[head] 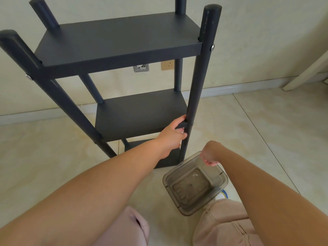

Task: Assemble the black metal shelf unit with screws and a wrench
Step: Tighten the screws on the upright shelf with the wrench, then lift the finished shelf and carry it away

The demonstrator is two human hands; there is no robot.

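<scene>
The black metal shelf unit stands upright on the floor with three shelves between four round posts. Silver screw heads show on the front posts, one at the top right and one at the top left. My left hand grips the front right corner of the middle shelf, thumb on top and fingers underneath, beside the right post. My right hand hovers with curled fingers over the far rim of a clear plastic container. Whether those fingers hold something small is hidden. No wrench is visible.
The container sits on the tiled floor in front of my knees, just right of the shelf's base. A wall with a socket stands behind the shelf. A pale furniture leg slants down at the far right.
</scene>
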